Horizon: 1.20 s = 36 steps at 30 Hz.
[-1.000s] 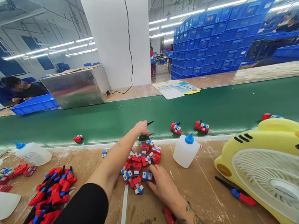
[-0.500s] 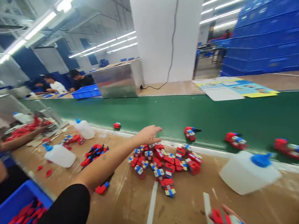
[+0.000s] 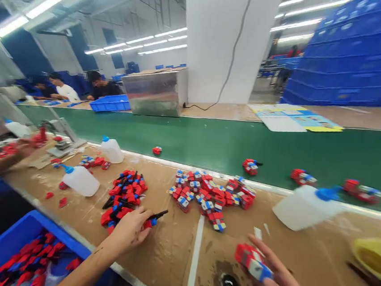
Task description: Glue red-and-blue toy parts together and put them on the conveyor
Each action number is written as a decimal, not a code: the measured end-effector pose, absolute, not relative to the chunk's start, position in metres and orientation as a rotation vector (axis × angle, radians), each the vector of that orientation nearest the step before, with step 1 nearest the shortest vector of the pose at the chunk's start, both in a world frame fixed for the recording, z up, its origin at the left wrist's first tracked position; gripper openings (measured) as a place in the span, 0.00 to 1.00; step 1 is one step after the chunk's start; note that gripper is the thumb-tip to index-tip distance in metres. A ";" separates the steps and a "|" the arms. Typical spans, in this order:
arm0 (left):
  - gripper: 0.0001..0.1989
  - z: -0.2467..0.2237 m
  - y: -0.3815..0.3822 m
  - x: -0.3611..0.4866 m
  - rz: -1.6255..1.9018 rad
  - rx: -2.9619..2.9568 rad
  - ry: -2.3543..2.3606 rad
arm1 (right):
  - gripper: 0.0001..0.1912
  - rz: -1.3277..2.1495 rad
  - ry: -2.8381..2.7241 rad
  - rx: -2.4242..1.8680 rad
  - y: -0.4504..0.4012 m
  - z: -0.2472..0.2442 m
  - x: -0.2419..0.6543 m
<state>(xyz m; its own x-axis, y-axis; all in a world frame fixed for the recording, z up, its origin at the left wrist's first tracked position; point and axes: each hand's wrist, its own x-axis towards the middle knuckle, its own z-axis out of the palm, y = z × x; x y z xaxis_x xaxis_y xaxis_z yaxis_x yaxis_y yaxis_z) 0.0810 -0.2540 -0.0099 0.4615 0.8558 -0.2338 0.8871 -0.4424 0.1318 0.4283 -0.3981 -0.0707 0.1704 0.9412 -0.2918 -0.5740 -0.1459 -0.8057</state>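
My left hand (image 3: 131, 229) is closed at the right edge of a pile of red, blue and black parts (image 3: 127, 188); its fingers are on a part with a black rod (image 3: 159, 215). Lower right, my right hand (image 3: 281, 277) holds a red, white and blue piece (image 3: 253, 261) between thumb and fingers, slightly blurred. Between the hands, further back, lies a heap of red, white and blue pieces (image 3: 205, 196). A round dark wet spot (image 3: 231, 284) is on the table below the held piece.
White bottles with blue caps stand at right (image 3: 301, 210) and left (image 3: 81, 180). A green belt (image 3: 204, 140) carries several pieces. A blue bin (image 3: 31, 220) of red parts is lower left. A person's arm (image 3: 3, 161) is at far left; a yellow bowl (image 3: 375, 255) at right.
My left hand has come back from near the belt, down and left to the dark-rod pile. My right hand with its piece has moved up and left. The view has shifted.
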 end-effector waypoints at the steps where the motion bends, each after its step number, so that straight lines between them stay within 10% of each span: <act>1: 0.16 -0.007 -0.257 0.090 -0.051 2.470 1.398 | 0.35 1.393 -0.491 -0.996 -0.400 -0.061 0.420; 13: 0.08 0.006 -0.299 0.218 0.055 3.022 -0.170 | 0.33 1.228 -0.481 -0.898 -0.448 -0.056 0.429; 36: 0.18 0.011 -0.287 0.232 0.030 2.461 0.151 | 0.35 1.260 -0.471 -0.915 -0.449 -0.082 0.437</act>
